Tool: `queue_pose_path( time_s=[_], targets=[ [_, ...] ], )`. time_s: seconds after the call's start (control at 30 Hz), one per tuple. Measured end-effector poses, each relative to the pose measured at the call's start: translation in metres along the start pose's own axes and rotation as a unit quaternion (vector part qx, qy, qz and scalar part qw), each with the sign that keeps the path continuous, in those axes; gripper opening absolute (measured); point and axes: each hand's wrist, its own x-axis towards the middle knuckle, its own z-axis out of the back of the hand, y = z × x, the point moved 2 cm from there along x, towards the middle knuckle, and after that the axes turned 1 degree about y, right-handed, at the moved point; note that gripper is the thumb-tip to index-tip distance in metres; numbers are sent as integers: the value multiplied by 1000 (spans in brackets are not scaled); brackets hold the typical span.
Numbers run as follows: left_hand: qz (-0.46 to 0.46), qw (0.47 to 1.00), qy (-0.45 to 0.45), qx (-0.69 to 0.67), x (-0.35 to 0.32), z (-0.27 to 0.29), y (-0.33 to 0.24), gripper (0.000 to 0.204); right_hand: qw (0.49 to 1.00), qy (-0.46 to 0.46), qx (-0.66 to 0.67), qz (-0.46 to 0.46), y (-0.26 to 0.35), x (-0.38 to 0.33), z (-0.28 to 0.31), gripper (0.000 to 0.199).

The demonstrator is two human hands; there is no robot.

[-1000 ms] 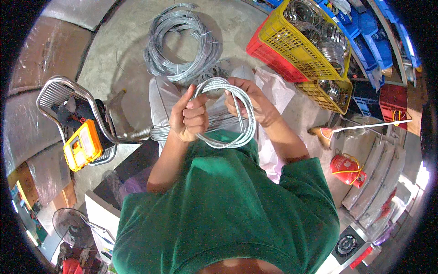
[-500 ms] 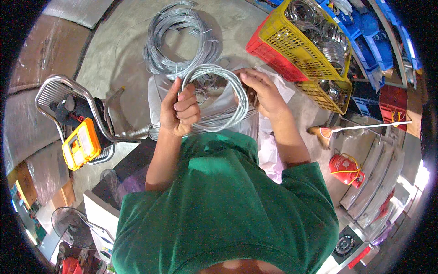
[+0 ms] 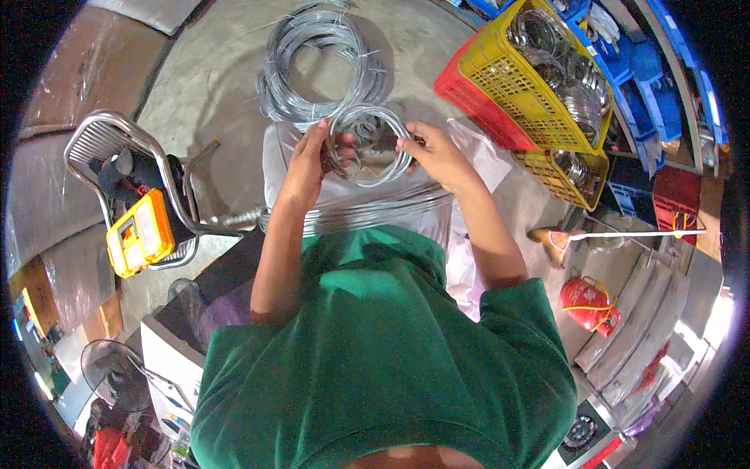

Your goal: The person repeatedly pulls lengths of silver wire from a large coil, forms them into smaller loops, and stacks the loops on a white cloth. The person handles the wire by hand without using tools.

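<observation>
A small coil of grey metal wire or cable (image 3: pixel 369 111) is held up in front of me between both hands. My left hand (image 3: pixel 306 166) is closed on its left side. My right hand (image 3: pixel 439 156) pinches its right side between thumb and fingers. Behind and through the coil, some loose small metal rings show, partly hidden. Below it, a wide bundle of similar wire (image 3: pixel 383 209) lies across my lap on a pale sheet. Just beyond my hands a larger coil of grey wire (image 3: pixel 280 66), bound with ties, rests on the floor.
To the right, a yellow crate (image 3: pixel 522 98) of metal coils sits against a red crate (image 3: pixel 480 109); a lower yellow crate (image 3: pixel 556 181) is nearer. A broom (image 3: pixel 553 238) and red gas cylinder (image 3: pixel 587 305) are at right. A metal chair (image 3: pixel 176 152) bears a yellow case (image 3: pixel 142 233) at left.
The coil has moved slightly away from my body and now looks smaller and rounder. Both hands have moved with it, and the right fingers have shifted their grip.
</observation>
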Motion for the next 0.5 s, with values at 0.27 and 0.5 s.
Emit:
queue_pose_path(
  time_s=[0.27, 0.5],
  targets=[
    [-157, 961, -91, 210, -1, 40, -5, 49, 904, -41, -424, -17, -92, 116, 8, 53],
    [-96, 966, -49, 236, -23, 48, 0, 44, 960, 9, -278, -45, -113, 110, 32, 63]
  ],
)
